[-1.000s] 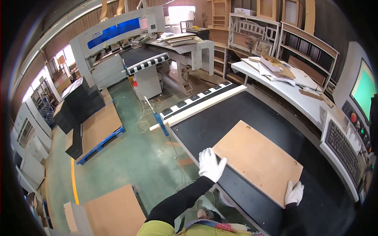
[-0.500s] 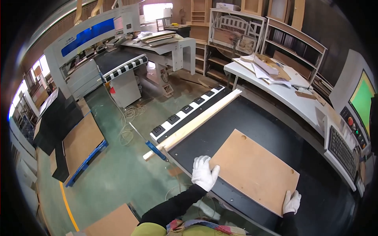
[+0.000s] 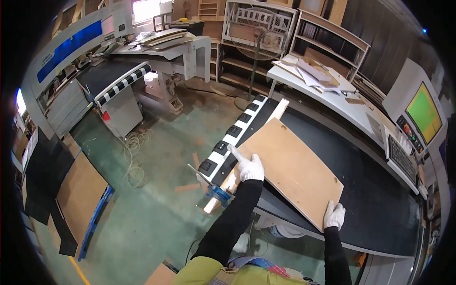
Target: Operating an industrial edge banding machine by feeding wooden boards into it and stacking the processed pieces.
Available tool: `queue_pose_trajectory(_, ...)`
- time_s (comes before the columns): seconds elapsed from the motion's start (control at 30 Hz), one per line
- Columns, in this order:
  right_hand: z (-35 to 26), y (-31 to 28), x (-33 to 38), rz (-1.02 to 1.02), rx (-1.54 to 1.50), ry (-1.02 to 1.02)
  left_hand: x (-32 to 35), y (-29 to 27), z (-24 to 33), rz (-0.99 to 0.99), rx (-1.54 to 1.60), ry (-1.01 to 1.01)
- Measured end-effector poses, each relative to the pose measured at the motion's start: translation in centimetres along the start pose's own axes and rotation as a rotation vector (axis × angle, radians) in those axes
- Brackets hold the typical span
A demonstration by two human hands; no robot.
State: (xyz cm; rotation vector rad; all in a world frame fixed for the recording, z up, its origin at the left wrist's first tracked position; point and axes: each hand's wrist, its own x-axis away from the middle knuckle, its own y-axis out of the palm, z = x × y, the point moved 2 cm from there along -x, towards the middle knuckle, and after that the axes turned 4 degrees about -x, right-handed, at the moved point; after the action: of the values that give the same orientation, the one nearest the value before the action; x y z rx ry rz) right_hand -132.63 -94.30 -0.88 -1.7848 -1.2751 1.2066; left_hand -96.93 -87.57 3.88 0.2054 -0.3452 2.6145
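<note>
A flat light-brown wooden panel (image 3: 294,171), with round holes near its far corners, lies tilted across the black machine table (image 3: 380,209). My left hand (image 3: 249,165), in a white glove, holds its left edge, index finger stretched along the side toward the clamping row. My right hand (image 3: 334,216), also gloved, grips the panel's near right corner with the thumb on top; its other fingers are partly hidden. Under the panel's left end runs a pale wooden strip (image 3: 280,108). At the strip's near end sits a blue clamp (image 3: 218,194), close to my left forearm.
A white-and-black row of blocks (image 3: 233,131) borders the table's left side. On the right stand a keyboard (image 3: 403,159) and a control screen (image 3: 424,113). Papers and scraps cover the white side table (image 3: 285,74). Coiled hose (image 3: 135,147) and offcuts (image 3: 187,187) lie on the floor.
The panel has moved left and away from me, its left end now reaching the wooden strip. Both hands have travelled with it, and my left index finger now points outward. The view has shifted right.
</note>
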Motion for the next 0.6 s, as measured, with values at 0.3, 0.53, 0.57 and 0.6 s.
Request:
queue_pose_trajectory(0.3, -3.5, 2.4, -0.7, -0.053, -0.019, -0.016, 4.4, 1.7, -6.3, -0.243, -0.382, 0.245)
queue_pose_trajectory(0.53, -0.1, 1.0, -0.1, -0.463, -1.069, 0.281, 15.2, -5.8, -13.2, -0.997, -0.397, 0.659)
queue_pose_trajectory(0.57, -0.2, -0.8, 1.4, -0.604, -1.019, 0.175, 15.8, -7.6, -14.8, -1.148, -0.399, 0.696)
queue_pose_trajectory(0.6, -0.6, -2.5, 3.6, -0.673, -1.004, 0.127, 15.8, -9.8, -16.6, -1.154, -0.462, 0.665)
